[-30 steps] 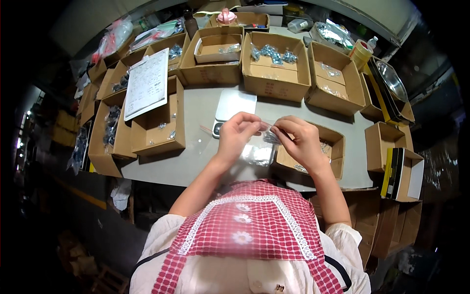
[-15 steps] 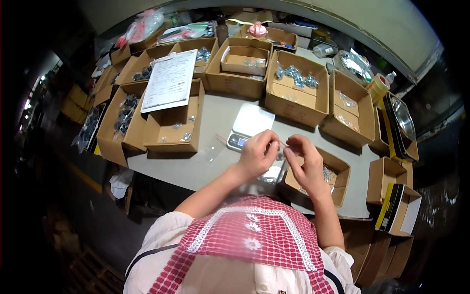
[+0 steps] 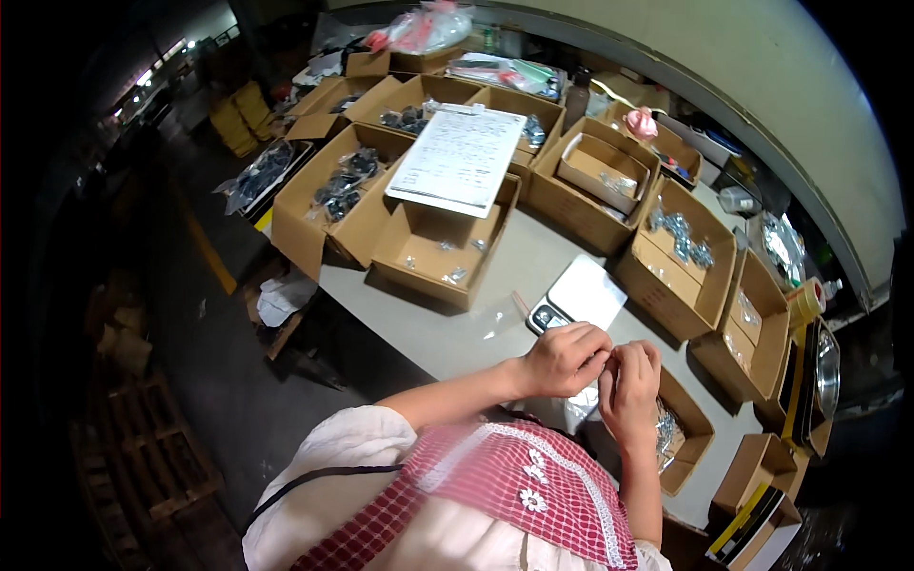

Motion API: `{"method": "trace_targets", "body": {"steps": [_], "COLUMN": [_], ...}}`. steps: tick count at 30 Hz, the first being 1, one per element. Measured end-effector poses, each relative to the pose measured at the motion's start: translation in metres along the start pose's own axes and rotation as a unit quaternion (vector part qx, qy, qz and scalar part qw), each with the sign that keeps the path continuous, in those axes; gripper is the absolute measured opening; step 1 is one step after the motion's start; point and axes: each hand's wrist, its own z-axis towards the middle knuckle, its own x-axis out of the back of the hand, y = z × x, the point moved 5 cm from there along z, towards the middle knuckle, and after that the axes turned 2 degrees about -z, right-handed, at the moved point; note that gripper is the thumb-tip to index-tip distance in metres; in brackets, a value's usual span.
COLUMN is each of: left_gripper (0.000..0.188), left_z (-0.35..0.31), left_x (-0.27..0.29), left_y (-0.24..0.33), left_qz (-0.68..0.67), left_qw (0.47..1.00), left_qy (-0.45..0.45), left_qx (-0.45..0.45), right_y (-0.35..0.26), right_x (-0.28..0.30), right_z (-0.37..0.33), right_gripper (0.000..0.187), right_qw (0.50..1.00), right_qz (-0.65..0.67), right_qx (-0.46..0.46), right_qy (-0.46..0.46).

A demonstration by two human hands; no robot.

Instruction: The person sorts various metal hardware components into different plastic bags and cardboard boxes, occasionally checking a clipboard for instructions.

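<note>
Clipboard (image 3: 455, 162) lies across carton rims, a written sheet on it. Near side of the clipboard: open carton (image 3: 417, 283) containing small clear packets. Left of it: carton (image 3: 298, 230) holding dark parts (image 3: 360, 164); farther left, yellow sacks (image 3: 238, 119). Beyond it: plastic bag (image 3: 433, 30), pink and clear. Right of it: brown bottle (image 3: 577, 103); well right, tape roll (image 3: 808, 299) and metal bowl (image 3: 828, 373).

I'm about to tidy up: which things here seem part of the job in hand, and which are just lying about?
Likely in the job:
white scale, near the left hand
box of shiny parts, beside the right hand
perhaps the clipboard

Probably just lying about:
tape roll
shiny bowl
dark bottle
wooden pallet
</note>
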Motion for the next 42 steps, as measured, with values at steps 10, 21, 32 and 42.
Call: {"method": "trace_targets", "body": {"steps": [10,21,32,42], "left_gripper": [0.006,0.010,0.048,0.039], "left_z": [0.012,-0.002,-0.052,-0.031], "left_x": [0.065,0.096,0.200,0.206], "left_y": [-0.043,-0.125,-0.267,-0.265], "left_qz": [0.021,-0.195,-0.520,-0.470], "left_qw": [0.993,0.925,0.520,0.583], "left_qy": [0.009,-0.029,0.205,0.252], "left_qx": [0.114,0.324,0.646,0.613], "right_y": [-0.014,-0.005,0.061,0.072], "right_x": [-0.030,-0.074,-0.103,-0.148], "right_z": [0.040,0.069,0.072,0.084], "right_gripper": [0.018,0.010,0.013,0.011], "right_qw": [0.999,0.981,0.802,0.792], "right_qz": [0.005,0.167,0.431,0.437], "right_qx": [0.046,-0.100,-0.412,-0.427], "right_qy": [0.011,-0.014,0.038,0.008]}}
